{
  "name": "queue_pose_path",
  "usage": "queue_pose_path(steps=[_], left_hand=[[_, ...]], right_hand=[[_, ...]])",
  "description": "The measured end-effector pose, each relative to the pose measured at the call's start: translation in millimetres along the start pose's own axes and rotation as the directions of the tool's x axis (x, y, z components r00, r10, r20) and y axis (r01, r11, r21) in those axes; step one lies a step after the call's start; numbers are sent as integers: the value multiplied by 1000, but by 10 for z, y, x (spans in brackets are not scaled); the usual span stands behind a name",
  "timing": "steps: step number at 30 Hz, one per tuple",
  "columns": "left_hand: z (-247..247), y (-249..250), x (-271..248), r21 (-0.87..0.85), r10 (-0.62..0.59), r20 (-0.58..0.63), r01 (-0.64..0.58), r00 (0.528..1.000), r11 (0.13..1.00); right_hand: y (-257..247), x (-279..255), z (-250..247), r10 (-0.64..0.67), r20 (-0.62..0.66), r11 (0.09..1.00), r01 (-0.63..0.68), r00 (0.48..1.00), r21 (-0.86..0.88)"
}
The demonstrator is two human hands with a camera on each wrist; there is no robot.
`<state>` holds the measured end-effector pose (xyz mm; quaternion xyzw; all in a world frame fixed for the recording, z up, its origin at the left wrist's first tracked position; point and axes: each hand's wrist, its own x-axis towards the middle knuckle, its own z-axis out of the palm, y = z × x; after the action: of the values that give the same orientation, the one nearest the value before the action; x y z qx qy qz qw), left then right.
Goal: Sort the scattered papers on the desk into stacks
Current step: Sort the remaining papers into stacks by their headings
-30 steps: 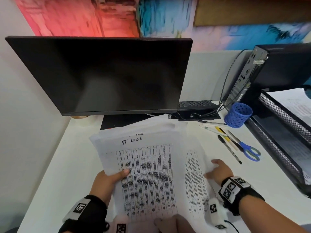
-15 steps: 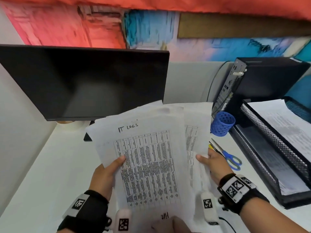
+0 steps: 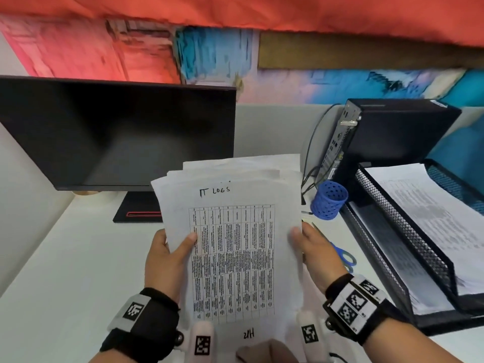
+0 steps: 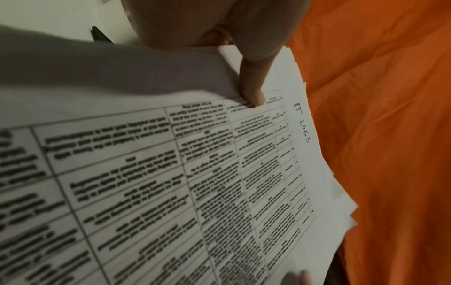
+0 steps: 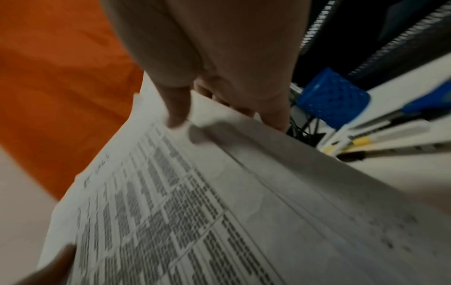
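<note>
A sheaf of printed papers (image 3: 233,258) is held up off the white desk (image 3: 65,271), its top sheet showing a table and the handwritten heading "IT LOGS". My left hand (image 3: 170,255) grips its left edge, thumb on the front (image 4: 251,90), the other fingers hidden behind. My right hand (image 3: 311,252) grips the right edge the same way, thumb on the top sheet (image 5: 175,108). Several sheet edges (image 3: 235,166) fan out unevenly at the top of the sheaf. The wrist views show the same sheaf (image 4: 195,173) (image 5: 195,212) close up and blurred.
A black mesh tray (image 3: 408,239) at right holds papers on two levels. A blue pen cup (image 3: 330,200), blue-handled scissors (image 3: 345,258) and pens (image 5: 366,142) lie beside it. Behind are a dark monitor (image 3: 115,134), its stand (image 3: 136,208) and a black computer case (image 3: 387,134).
The spread-out papers have been drawn together into one narrower sheaf and lifted off the desk. My right hand came in from the desk to grip the right edge.
</note>
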<state>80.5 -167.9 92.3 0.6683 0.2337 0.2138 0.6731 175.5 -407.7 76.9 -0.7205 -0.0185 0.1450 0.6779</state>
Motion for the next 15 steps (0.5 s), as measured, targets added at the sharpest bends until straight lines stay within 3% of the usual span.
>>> queue_pose_path(steps=[3, 6, 9, 15], left_hand=[[138, 89, -74, 4, 53, -19, -53, 998, 999], [236, 199, -161, 33, 171, -15, -170, 985, 985], [290, 278, -264, 20, 268, -30, -267, 963, 963], [341, 147, -390, 34, 207, 1, -207, 978, 978]], right_hand=[[-46, -42, -14, -113, -15, 976, 108, 993, -186], [-162, -122, -31, -234, -154, 972, 225, 960, -74], [-251, -248, -78, -291, -119, 956, 293, 949, -3], [-195, -316, -121, -292, -29, 956, 292, 956, -16]])
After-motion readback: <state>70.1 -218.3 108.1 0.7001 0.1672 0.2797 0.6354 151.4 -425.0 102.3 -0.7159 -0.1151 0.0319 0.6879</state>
